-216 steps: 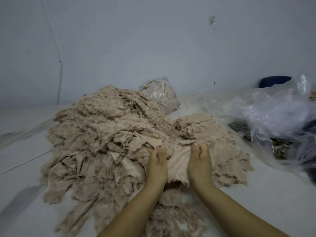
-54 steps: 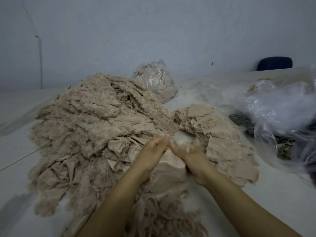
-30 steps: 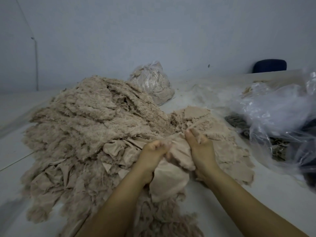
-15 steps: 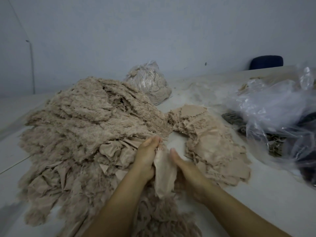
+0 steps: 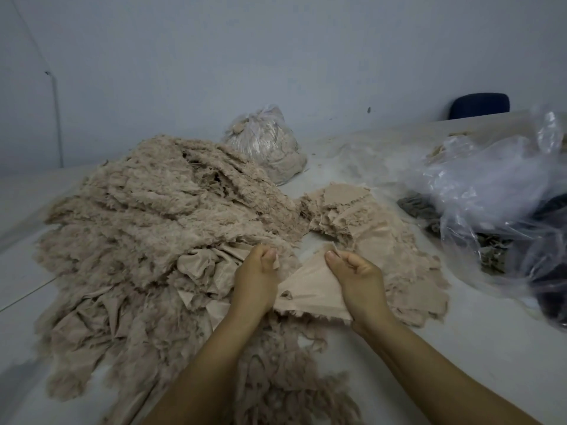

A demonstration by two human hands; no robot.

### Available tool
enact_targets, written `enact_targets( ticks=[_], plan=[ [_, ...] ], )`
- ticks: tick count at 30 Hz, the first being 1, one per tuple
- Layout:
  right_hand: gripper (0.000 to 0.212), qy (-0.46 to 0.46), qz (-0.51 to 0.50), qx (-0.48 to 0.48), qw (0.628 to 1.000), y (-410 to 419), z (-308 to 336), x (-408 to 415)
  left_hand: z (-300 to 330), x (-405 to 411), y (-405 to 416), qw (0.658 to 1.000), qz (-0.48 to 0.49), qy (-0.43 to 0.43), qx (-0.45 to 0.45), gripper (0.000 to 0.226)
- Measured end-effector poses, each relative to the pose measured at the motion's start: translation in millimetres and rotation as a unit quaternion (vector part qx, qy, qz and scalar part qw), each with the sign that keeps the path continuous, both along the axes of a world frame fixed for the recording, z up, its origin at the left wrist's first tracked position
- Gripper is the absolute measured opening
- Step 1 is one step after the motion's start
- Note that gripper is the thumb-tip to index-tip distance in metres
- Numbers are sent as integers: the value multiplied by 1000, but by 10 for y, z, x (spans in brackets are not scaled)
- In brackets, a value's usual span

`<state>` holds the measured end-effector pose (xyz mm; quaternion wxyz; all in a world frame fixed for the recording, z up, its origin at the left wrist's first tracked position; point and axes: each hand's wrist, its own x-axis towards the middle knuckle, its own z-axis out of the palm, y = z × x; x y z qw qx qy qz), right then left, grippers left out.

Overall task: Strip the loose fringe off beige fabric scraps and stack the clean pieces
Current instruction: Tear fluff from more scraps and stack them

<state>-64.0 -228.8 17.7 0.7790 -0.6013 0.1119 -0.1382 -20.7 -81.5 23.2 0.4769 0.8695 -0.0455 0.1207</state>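
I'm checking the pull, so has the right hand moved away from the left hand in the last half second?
Yes. The right hand has shifted right, toward the flat stack, spreading the scrap.

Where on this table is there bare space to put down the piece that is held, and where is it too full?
Bare table lies near the person, right of the right hand, before the plastic bags. A narrow bare gap separates the big fringed heap from the clean stack. The left and centre are crowded; loose fringe lies under the arms.
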Motion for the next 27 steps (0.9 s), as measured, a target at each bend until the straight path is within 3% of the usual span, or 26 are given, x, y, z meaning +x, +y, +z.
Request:
enact_targets(
  ticks=[7,10,12,14,16,19,21,23,25,27],
  plan=[
    [13,-20,-33,-67,997,-217,46,107,24,17,72,998,32,-41,26,33],
    [34,-3,-127,-165,978,-597,90,250,30,54,290,998,6,-44,53,29],
    [30,46,-153,-328,931,-831,135,308,48,39,418,994,-85,-34,58,29],
    [38,99,-148,-488,855,-888,130,280,92,-6,532,981,-170,-8,94,26],
    [36,54,-140,-556,817,-725,94,210,134,-2,630,963,-220,-1,157,16],
    [8,-32,19,-506,862,-205,-9,22,179,23,732,949,-230,-38,214,14],
    [8,-40,150,-457,876,157,-132,-101,226,29,783,949,-213,-85,215,14],
    [6,-52,211,-419,882,438,-239,-155,272,29,857,944,-208,-114,228,14],
    [23,-62,225,-419,878,634,-290,-142,298,41,950,939,-223,-89,245,18],
    [44,-65,236,-479,843,769,-324,-94,310,42,1024,932,-246,-36,263,30]
  ],
)
